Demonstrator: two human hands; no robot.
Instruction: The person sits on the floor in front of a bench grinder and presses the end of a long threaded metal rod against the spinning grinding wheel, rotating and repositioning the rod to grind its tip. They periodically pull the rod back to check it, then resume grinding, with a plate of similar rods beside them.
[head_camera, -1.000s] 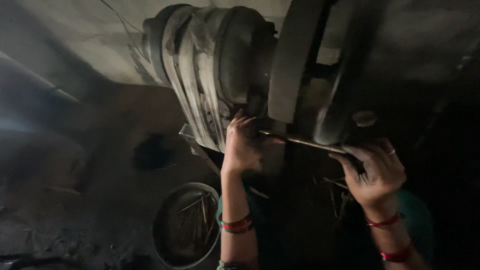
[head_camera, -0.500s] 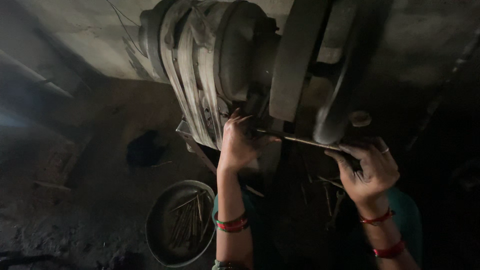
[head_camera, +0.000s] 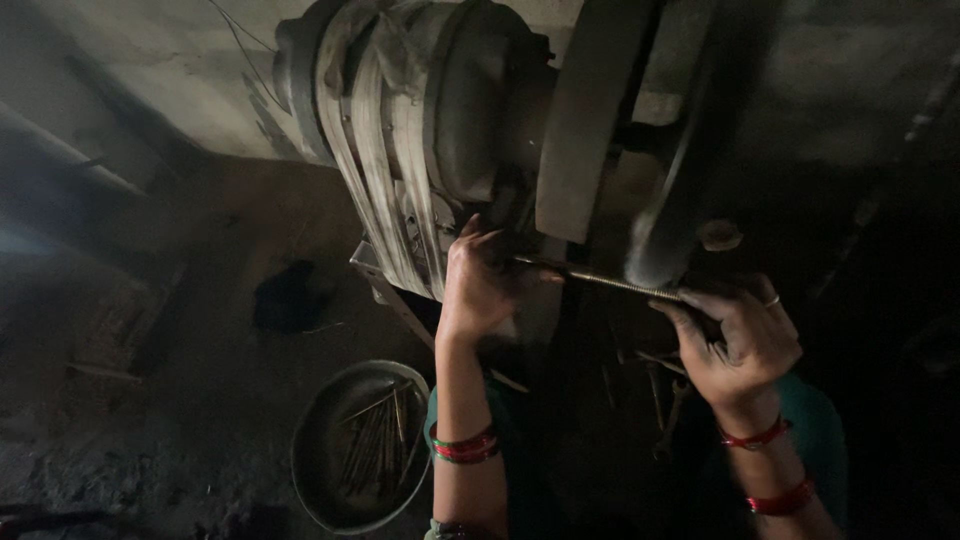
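A thin metal rod (head_camera: 600, 280) lies across, held at both ends. My left hand (head_camera: 482, 285) grips its left end beside the belt-wrapped motor (head_camera: 420, 130). My right hand (head_camera: 738, 335) grips the right end, just under a dark spinning wheel (head_camera: 668, 215) that the rod touches. Red bangles are on both wrists.
A round metal pan (head_camera: 312, 470) with several thin rods in it sits on the dirt floor at lower left. A dark lump (head_camera: 285, 298) lies on the floor further left. More rods and tools (head_camera: 665, 385) lie in shadow between my arms. A pale wall is behind the machine.
Both hands keep hold of the rod at the wheel. The view has shifted slightly, so the hands sit a little lower left in frame.
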